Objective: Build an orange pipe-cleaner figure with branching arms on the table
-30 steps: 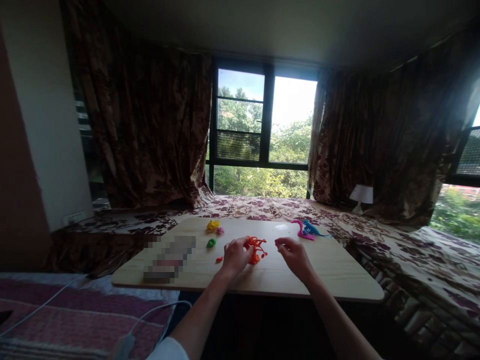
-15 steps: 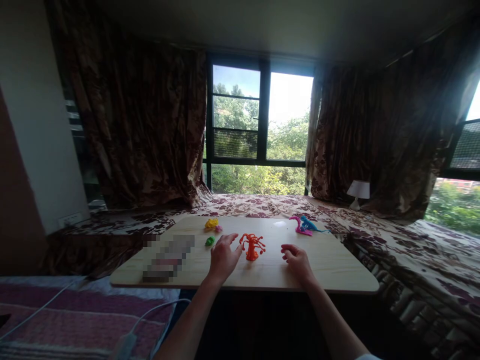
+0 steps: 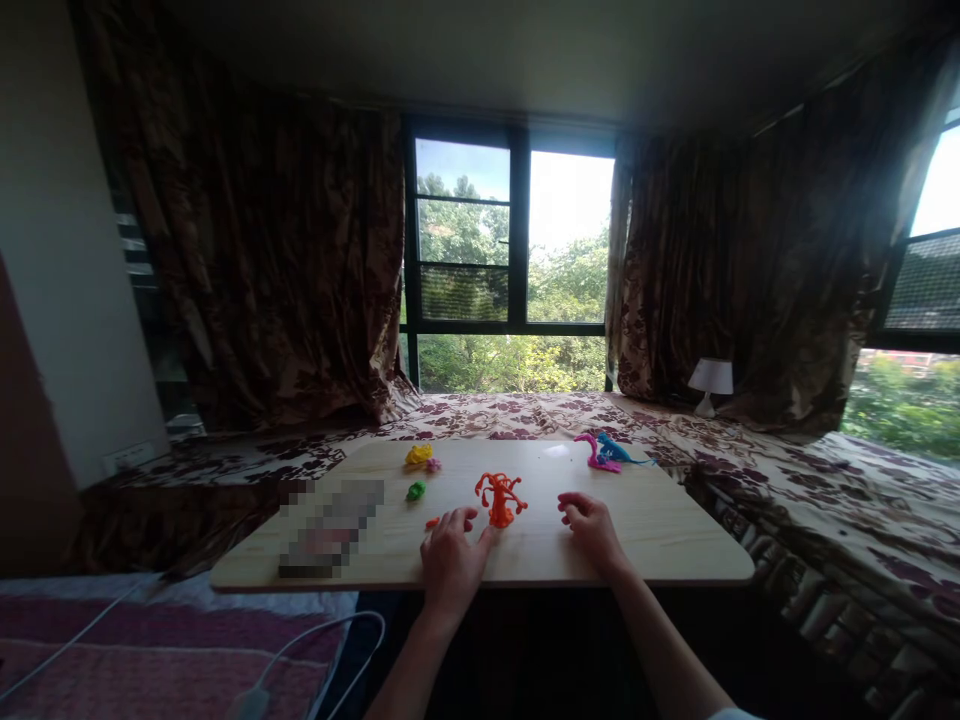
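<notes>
An orange modelling-clay tree (image 3: 500,500) with thin, curling branches stands upright in the middle of the wooden table (image 3: 637,550). Just left of its base, my left hand (image 3: 454,560) rests low over the tabletop, fingers apart, with its thumb close to the trunk. Beyond those fingers lies a small orange clay piece (image 3: 433,522). To the right of the tree is my right hand (image 3: 592,530), its fingers loosely bent and apart, holding nothing that I can see.
Yellow clay (image 3: 420,456), a small pink lump (image 3: 433,465) and green clay (image 3: 415,490) lie at the back left. A magenta clay figure (image 3: 598,455) and a blue clay figure (image 3: 616,451) stand at the back right. A blurred flat object (image 3: 330,535) lies left.
My left hand has come down and nearer, from beside the branches to beside the tree's base. The small orange piece now shows. My right hand has barely moved; the view has shifted slightly.
</notes>
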Available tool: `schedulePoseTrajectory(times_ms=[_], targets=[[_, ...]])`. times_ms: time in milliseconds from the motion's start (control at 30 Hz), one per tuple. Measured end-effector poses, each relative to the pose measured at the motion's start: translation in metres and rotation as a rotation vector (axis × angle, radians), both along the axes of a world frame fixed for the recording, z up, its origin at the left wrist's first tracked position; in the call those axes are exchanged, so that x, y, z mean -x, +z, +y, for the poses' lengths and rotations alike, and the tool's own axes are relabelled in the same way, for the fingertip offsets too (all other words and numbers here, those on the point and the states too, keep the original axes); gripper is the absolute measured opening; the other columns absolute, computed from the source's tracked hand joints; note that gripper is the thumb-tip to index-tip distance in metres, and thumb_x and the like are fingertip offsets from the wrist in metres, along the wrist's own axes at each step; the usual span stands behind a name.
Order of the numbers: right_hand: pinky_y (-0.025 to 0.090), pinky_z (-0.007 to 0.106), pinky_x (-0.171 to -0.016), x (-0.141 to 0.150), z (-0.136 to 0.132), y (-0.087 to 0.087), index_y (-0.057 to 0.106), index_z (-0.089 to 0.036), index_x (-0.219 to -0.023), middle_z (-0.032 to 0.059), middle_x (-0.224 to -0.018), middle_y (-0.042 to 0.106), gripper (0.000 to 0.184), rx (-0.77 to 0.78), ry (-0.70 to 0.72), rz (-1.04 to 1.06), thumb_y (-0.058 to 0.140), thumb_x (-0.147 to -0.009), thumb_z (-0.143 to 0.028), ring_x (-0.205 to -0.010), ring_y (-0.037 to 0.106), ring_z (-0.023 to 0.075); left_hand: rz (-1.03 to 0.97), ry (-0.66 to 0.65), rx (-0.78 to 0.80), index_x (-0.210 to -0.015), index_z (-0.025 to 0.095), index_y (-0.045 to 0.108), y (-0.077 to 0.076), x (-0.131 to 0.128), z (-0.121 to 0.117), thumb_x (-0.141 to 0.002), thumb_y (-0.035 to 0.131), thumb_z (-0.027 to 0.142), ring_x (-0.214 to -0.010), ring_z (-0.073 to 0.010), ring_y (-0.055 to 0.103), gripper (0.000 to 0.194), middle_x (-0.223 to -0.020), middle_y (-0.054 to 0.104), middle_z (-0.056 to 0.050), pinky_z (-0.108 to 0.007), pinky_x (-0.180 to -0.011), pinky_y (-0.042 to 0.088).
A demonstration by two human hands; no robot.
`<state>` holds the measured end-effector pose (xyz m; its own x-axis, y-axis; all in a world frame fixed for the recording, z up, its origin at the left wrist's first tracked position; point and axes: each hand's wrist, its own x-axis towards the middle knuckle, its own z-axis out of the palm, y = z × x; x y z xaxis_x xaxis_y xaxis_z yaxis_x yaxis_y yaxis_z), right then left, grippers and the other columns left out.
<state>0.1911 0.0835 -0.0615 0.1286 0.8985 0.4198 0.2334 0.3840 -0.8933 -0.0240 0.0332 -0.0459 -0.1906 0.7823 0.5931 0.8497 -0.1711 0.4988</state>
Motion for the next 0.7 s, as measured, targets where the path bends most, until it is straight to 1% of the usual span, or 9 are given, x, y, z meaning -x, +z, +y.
schedulePoseTrajectory(times_ms=[200, 300, 400, 533, 633, 700], targets=[[0.046, 0.026, -0.053, 0.0, -0.002, 0.003, 0.064, -0.013, -0.084, 0.0065, -0.072, 0.065, 0.028, 0.006, 0.002, 0.013, 0.047, -0.068, -0.028, -0.057, 0.06, 0.0159, 0.025, -0.057, -0.032, -0.079, 0.021, 0.057, -0.005, 0.008, -0.004, -0.073, 0.051, 0.028, -0.084, -0.0174, 0.055, 0.012, -0.083, 0.06, -0.002, -0.029, -0.076, 0.038], [0.047, 0.026, -0.054, 0.0, -0.003, 0.004, 0.065, -0.013, -0.083, 0.006, -0.071, 0.065, 0.027, 0.004, 0.004, 0.013, 0.047, -0.067, -0.027, -0.057, 0.06, 0.0153, 0.025, -0.084, -0.042, -0.076, 0.021, 0.059, -0.008, 0.007, -0.006, -0.074, 0.049, 0.028, -0.084, -0.0183, 0.055, 0.012, -0.082, 0.06, -0.002, -0.03, -0.075, 0.038], [0.047, 0.025, -0.053, 0.0, -0.004, 0.004, 0.065, -0.014, -0.083, 0.0057, -0.071, 0.065, 0.027, 0.004, 0.003, 0.012, 0.047, -0.068, -0.027, -0.056, 0.06, 0.0151, -0.03, -0.132, -0.075, -0.075, 0.021, 0.06, -0.007, 0.004, -0.005, -0.076, 0.046, 0.029, -0.081, -0.0171, 0.055, 0.016, -0.08, 0.06, -0.002, -0.03, -0.076, 0.04], [0.047, 0.025, -0.053, 0.0, -0.004, 0.004, 0.065, -0.014, -0.083, 0.0056, -0.071, 0.065, 0.027, 0.009, 0.002, 0.02, 0.047, -0.068, -0.027, -0.057, 0.06, 0.0152, -0.114, -0.188, -0.112, -0.078, 0.02, 0.062, 0.002, -0.003, 0.002, -0.077, 0.046, 0.03, -0.079, -0.0153, 0.057, 0.019, -0.08, 0.06, -0.002, -0.028, -0.077, 0.041], [0.047, 0.025, -0.054, 0.0, -0.004, 0.004, 0.064, -0.014, -0.084, 0.0052, -0.071, 0.065, 0.027, 0.01, 0.002, 0.027, 0.047, -0.067, -0.027, -0.058, 0.06, 0.0149, -0.159, -0.199, -0.106, -0.079, 0.02, 0.064, 0.014, -0.008, 0.008, -0.076, 0.046, 0.032, -0.075, -0.0149, 0.057, 0.022, -0.078, 0.061, -0.002, -0.027, -0.075, 0.042], [0.047, 0.025, -0.054, 0.0, -0.003, 0.004, 0.064, -0.014, -0.084, 0.005, -0.071, 0.065, 0.027, 0.012, 0.001, 0.029, 0.047, -0.067, -0.027, -0.057, 0.06, 0.0149, -0.166, -0.22, -0.095, -0.08, 0.02, 0.065, 0.018, -0.009, 0.011, -0.077, 0.046, 0.033, -0.071, -0.0145, 0.057, 0.024, -0.076, 0.061, -0.002, -0.026, -0.073, 0.043]])
